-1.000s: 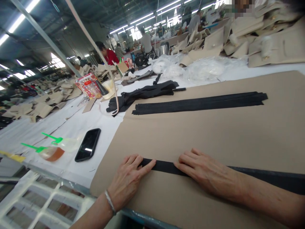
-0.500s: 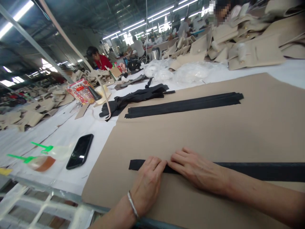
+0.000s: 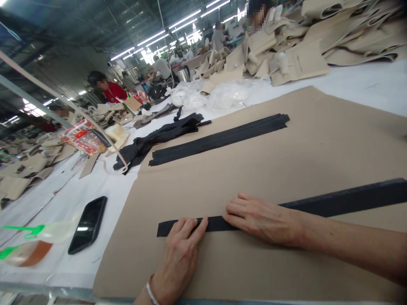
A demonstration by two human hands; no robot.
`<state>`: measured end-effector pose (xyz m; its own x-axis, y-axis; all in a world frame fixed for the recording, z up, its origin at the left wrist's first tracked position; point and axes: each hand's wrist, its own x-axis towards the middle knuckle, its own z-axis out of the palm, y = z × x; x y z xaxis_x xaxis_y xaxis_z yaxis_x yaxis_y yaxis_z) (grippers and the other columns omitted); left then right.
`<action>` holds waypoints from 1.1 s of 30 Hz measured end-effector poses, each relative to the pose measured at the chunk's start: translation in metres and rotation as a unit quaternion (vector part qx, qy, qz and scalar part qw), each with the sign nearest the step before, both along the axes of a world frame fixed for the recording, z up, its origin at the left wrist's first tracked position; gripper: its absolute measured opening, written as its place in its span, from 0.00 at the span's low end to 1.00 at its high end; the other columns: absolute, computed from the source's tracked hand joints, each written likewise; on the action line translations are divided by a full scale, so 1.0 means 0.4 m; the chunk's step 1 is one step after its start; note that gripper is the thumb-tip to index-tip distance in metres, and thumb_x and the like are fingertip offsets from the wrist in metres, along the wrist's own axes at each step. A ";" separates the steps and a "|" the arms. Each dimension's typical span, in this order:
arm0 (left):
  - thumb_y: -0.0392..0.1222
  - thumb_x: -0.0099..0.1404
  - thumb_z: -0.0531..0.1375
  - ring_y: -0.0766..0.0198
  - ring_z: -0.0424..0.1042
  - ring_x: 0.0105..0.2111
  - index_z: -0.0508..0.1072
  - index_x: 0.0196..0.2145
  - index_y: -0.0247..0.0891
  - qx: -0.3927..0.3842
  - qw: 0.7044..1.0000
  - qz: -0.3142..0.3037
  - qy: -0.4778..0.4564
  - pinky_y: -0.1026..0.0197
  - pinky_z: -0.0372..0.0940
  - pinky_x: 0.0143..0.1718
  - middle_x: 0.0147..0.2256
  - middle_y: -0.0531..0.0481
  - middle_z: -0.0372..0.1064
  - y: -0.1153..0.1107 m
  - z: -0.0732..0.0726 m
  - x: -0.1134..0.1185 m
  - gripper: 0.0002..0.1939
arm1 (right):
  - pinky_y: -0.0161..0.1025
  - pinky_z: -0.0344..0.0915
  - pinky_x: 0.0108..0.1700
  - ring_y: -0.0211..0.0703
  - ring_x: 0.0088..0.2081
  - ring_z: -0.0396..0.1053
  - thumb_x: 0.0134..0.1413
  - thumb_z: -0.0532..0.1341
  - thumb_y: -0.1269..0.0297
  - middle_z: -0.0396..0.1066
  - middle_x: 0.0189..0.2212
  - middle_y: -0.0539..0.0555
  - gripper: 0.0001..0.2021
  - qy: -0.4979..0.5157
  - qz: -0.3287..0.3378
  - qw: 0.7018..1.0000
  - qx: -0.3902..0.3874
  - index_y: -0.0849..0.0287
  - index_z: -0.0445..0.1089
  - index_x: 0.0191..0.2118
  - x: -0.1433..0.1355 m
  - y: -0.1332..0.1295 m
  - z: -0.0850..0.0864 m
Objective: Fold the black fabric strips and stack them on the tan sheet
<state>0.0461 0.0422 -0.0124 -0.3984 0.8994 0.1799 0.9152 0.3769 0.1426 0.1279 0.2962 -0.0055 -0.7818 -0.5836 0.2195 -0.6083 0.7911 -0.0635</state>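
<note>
A long black fabric strip (image 3: 346, 200) runs across a brown board (image 3: 210, 271), slanting upward to the right. My left hand (image 3: 181, 250), with a silver bangle at its wrist, bends its fingers over the strip near the left end, the index finger set a little apart. Further along, my right hand (image 3: 260, 218) presses its closed, curled fingers on the strip; both thumbs are hidden. Beyond the hands lies a flat stack of black strips (image 3: 219, 140), and to its left a loose heap of black fabric (image 3: 159, 135).
Left of the board are a phone (image 3: 88, 224) and two squeeze bottles with green nozzles, one with brown liquid (image 3: 34, 253). Behind stand a red printed box (image 3: 83, 137), clear plastic bags (image 3: 219, 94) and piled beige pieces (image 3: 299, 59). Other people are in the background.
My left hand has shifted left along the strip, away from my right hand, and its index finger has spread. The view has turned, so the strip now slants more.
</note>
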 end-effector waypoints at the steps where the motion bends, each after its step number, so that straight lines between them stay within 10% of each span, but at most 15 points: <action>1: 0.24 0.65 0.48 0.56 0.64 0.43 0.60 0.62 0.41 -0.009 1.000 0.000 0.005 0.52 0.68 0.46 0.43 0.45 0.66 0.001 0.000 0.001 0.30 | 0.40 0.53 0.38 0.41 0.33 0.57 0.65 0.51 0.76 0.63 0.33 0.51 0.09 0.001 -0.001 1.000 -0.003 0.61 0.65 0.36 0.007 0.006 0.001; 21: 0.21 0.62 0.48 0.57 0.64 0.39 0.61 0.61 0.51 -0.073 0.993 0.001 0.092 0.54 0.62 0.41 0.39 0.48 0.63 0.020 0.027 0.006 0.35 | 0.42 0.52 0.39 0.42 0.33 0.58 0.66 0.46 0.77 0.63 0.34 0.53 0.13 -0.006 -0.032 0.999 -0.008 0.63 0.67 0.41 0.137 0.141 0.014; 27: 0.24 0.66 0.46 0.57 0.65 0.46 0.65 0.55 0.39 0.024 0.998 -0.049 0.021 0.52 0.61 0.47 0.47 0.44 0.66 0.160 0.062 0.063 0.24 | 0.42 0.51 0.39 0.42 0.33 0.58 0.66 0.47 0.76 0.63 0.33 0.53 0.11 0.022 -0.036 0.999 0.009 0.63 0.66 0.39 0.144 0.145 0.011; 33: 0.26 0.67 0.47 0.56 0.65 0.42 0.63 0.55 0.32 0.026 0.994 -0.071 -0.080 0.52 0.65 0.46 0.42 0.43 0.67 0.284 0.016 0.144 0.20 | 0.42 0.52 0.38 0.42 0.34 0.57 0.66 0.51 0.74 0.62 0.34 0.53 0.08 0.031 -0.045 0.998 0.016 0.62 0.65 0.35 0.147 0.145 0.007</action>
